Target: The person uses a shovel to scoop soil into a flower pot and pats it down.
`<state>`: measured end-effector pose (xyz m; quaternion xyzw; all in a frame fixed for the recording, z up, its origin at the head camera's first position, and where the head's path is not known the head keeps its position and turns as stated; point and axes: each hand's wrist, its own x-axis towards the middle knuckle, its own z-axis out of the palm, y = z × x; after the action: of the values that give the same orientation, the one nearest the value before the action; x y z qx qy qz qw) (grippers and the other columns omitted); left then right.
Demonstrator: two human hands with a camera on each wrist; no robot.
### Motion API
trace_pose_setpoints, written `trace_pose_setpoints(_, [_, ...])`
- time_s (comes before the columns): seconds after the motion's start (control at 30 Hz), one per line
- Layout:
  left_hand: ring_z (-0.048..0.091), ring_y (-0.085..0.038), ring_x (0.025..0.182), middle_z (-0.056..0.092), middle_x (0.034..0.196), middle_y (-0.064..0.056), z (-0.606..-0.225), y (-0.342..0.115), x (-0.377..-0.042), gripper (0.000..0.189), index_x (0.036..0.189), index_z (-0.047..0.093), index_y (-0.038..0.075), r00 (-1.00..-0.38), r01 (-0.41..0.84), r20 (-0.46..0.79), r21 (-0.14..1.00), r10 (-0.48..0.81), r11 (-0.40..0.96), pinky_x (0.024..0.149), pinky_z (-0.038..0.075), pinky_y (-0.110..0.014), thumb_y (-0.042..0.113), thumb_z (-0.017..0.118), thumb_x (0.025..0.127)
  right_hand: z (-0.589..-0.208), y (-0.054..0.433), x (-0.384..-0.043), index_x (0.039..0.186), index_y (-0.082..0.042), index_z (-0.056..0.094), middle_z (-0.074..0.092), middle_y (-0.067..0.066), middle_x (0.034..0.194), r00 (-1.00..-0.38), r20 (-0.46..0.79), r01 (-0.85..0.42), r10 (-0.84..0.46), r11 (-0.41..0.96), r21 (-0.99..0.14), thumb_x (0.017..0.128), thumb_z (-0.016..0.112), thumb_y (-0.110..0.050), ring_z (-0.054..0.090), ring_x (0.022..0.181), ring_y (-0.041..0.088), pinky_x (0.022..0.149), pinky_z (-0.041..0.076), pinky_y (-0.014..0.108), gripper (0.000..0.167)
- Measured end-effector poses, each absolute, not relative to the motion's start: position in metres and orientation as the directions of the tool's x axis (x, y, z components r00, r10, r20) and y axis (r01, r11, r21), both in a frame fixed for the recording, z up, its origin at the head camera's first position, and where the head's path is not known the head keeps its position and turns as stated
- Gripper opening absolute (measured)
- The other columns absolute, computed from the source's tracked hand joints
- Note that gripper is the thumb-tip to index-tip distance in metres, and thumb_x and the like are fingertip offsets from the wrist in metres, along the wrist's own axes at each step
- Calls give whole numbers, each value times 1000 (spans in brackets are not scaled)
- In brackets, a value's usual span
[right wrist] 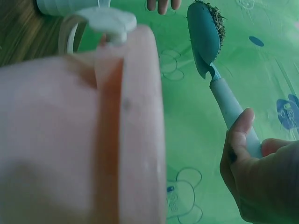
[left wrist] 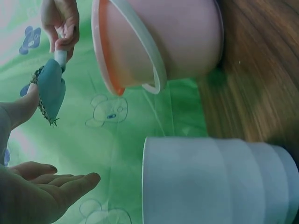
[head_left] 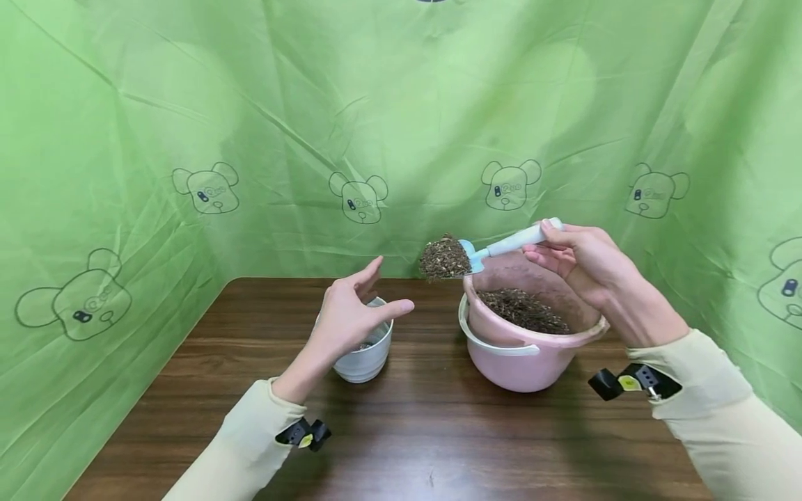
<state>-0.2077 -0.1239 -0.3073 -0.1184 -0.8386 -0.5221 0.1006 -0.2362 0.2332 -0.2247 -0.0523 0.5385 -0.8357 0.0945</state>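
My right hand [head_left: 585,261] grips the pale handle of a small blue garden trowel [right wrist: 205,39], held up over the left rim of a pink bucket [head_left: 520,365]. Dark, crumbly soil [head_left: 445,257] is heaped on its blade. More soil [head_left: 523,309] lies inside the bucket. My left hand [head_left: 351,309] is raised above a white ribbed pot [head_left: 363,362], thumb and fingers spread apart with nothing between them. It hides part of the pot's rim in the head view. From the left wrist, the trowel [left wrist: 52,88] shows its underside beyond my thumb.
The bucket's white carrying handle [head_left: 501,346] hangs down along its front left side. Both vessels stand on a dark wooden table [head_left: 401,431], the pot left of the bucket. Green cloth [head_left: 401,104] with printed bear heads encloses the back and sides.
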Motion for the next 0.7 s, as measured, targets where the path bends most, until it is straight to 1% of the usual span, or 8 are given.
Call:
trace_pose_setpoints(0.1, [61, -20, 132, 55, 154, 0, -307, -134, -206, 97, 160, 47, 26, -956, 288, 282, 846, 83, 448, 110, 50, -41, 54, 91, 78, -225, 223, -236, 101, 0, 76, 73, 14, 95, -976, -24, 110, -216, -398, -911, 107, 59, -4, 75, 85, 23, 85, 62, 30, 18])
trace_pose_setpoints(0.13, [61, -21, 132, 54, 154, -1, -307, -137, -205, 97, 160, 47, 26, -956, 287, 281, 846, 81, 449, 109, 50, -41, 53, 91, 78, -225, 219, -236, 100, 0, 75, 72, 13, 95, -976, -27, 113, -215, -398, -910, 107, 59, -4, 75, 85, 23, 85, 62, 29, 18])
trace_pose_setpoints(0.3, [63, -25, 129, 53, 155, -7, -308, -152, -203, 96, 160, 47, 25, -958, 280, 279, 849, 72, 449, 107, 52, -42, 47, 93, 79, -225, 204, -235, 100, -1, 75, 72, 13, 96, -977, -38, 118, -208, -390, -913, 107, 59, -4, 74, 86, 21, 86, 61, 29, 18])
trace_pose_setpoints(0.43, [56, -22, 137, 54, 154, -7, -310, -164, -201, 98, 160, 47, 24, -955, 283, 289, 831, 63, 479, 112, 47, -42, 50, 93, 78, -226, 193, -235, 100, -2, 75, 72, 12, 96, -980, -62, 131, -191, -376, -917, 107, 60, -5, 74, 86, 20, 87, 61, 29, 17])
trace_pose_setpoints(0.53, [50, -22, 142, 56, 152, -8, -313, -172, -199, 98, 160, 48, 23, -953, 282, 298, 809, 54, 515, 116, 43, -44, 53, 92, 78, -227, 185, -235, 101, -3, 73, 72, 11, 96, -979, -78, 143, -188, -367, -919, 107, 60, -6, 74, 85, 20, 87, 61, 29, 15])
trace_pose_setpoints(0.63, [53, -25, 140, 57, 151, -12, -317, -179, -197, 96, 160, 48, 20, -956, 273, 290, 810, 50, 518, 115, 44, -45, 50, 92, 80, -230, 176, -235, 103, -2, 72, 72, 12, 95, -979, -70, 136, -193, -352, -926, 108, 59, -7, 75, 84, 21, 87, 61, 28, 14])
trace_pose_setpoints(0.7, [54, -26, 138, 57, 151, -12, -319, -185, -196, 96, 160, 48, 20, -958, 263, 282, 805, 46, 532, 114, 45, -45, 50, 92, 80, -232, 170, -235, 102, -2, 72, 72, 13, 95, -979, -56, 121, -194, -345, -931, 108, 58, -6, 75, 83, 20, 86, 61, 28, 15])
